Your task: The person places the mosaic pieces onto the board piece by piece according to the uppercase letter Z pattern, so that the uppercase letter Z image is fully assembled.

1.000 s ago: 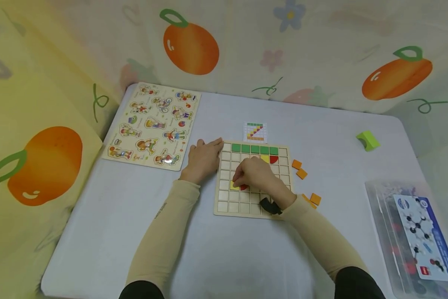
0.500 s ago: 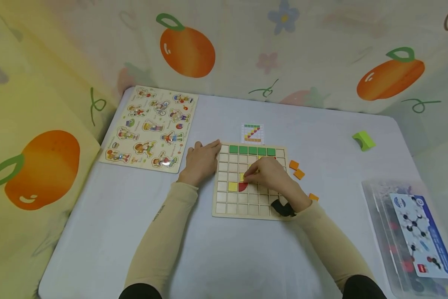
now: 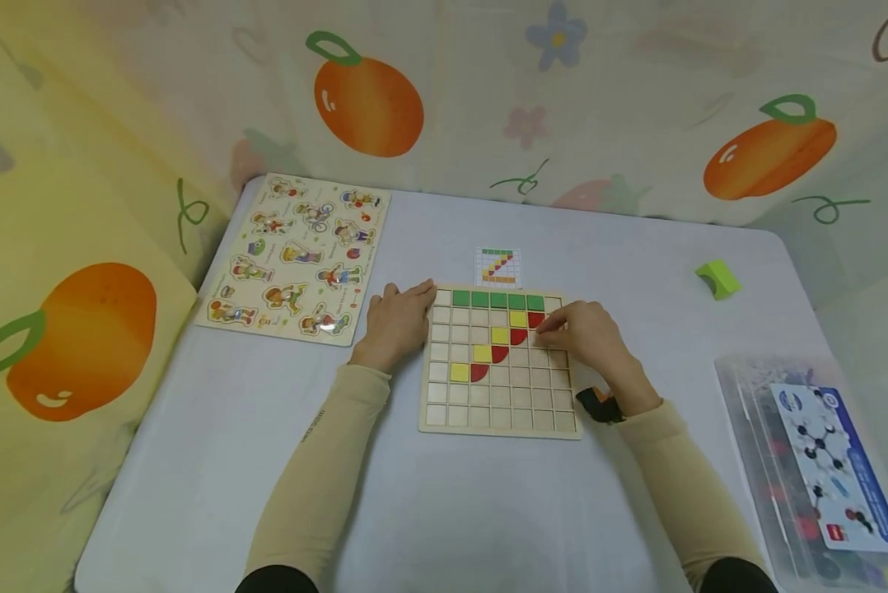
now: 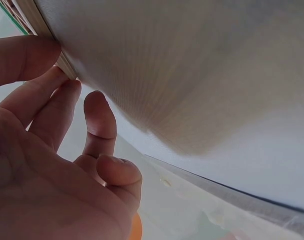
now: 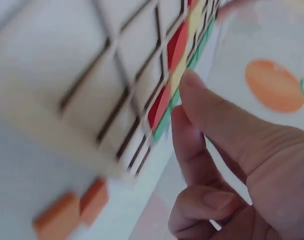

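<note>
A wooden grid board (image 3: 459,416) lies mid-table. Green squares (image 3: 498,301) line its top row. Yellow squares (image 3: 483,353) and red quarter-round pieces (image 3: 499,354) step diagonally beneath them. My left hand (image 3: 395,327) rests against the board's upper left edge; in the left wrist view its thumb and fingertips touch the wooden rim (image 4: 66,66). Over the board's right side, my right hand (image 3: 592,338) has its thumb and index fingertips close together beside the upper red pieces. No piece shows between those fingertips in the right wrist view, where the other fingers are bent.
A pattern card (image 3: 498,268) lies above the board. Orange squares (image 5: 59,217) sit off its right edge. A picture puzzle board (image 3: 299,255) is at the back left, a green arch block (image 3: 718,280) at the back right, and a clear plastic case (image 3: 748,461) at the right edge.
My right hand has moved right and up along the diagonal, from the lower yellow piece to the board's right side, uncovering the coloured pieces. The left hand has stayed at the board's edge.
</note>
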Tool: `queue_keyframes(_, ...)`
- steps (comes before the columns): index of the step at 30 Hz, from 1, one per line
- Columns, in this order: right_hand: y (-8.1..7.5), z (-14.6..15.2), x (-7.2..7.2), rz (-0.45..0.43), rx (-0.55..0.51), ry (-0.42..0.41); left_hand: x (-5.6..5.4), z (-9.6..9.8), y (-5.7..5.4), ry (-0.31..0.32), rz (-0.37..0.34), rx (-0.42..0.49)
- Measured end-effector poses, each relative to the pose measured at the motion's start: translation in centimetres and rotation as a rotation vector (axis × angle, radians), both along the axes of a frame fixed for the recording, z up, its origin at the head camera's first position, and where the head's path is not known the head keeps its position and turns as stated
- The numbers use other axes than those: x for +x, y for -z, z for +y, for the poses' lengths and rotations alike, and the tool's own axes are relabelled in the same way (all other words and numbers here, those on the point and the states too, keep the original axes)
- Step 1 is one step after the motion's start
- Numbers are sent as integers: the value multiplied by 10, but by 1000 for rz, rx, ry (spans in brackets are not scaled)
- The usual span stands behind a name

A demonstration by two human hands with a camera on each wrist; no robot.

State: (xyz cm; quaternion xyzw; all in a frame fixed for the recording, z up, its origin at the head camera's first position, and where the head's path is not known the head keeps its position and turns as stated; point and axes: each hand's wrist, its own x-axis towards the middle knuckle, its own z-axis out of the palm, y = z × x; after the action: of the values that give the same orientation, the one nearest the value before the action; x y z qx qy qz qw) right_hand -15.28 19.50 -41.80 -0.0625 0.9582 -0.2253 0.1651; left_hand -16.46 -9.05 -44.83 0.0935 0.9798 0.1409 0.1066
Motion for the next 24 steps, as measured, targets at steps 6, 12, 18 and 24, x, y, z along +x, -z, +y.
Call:
queue_keyframes(6, -4, 31, -12, 51, 97, 85, 1, 0, -1, -4, 0, 1)
queue_keyframes(12, -1, 52, -23, -70, 148, 124, 1, -1, 0, -6, -14, 9)
queue_keyframes(18, 4, 61, -31, -122, 87, 142, 0, -2, 1, -9, -14, 16)
queue_keyframes(24, 4, 61, -33, -109, 92, 145, 0, -1, -1, -3, -17, 14)
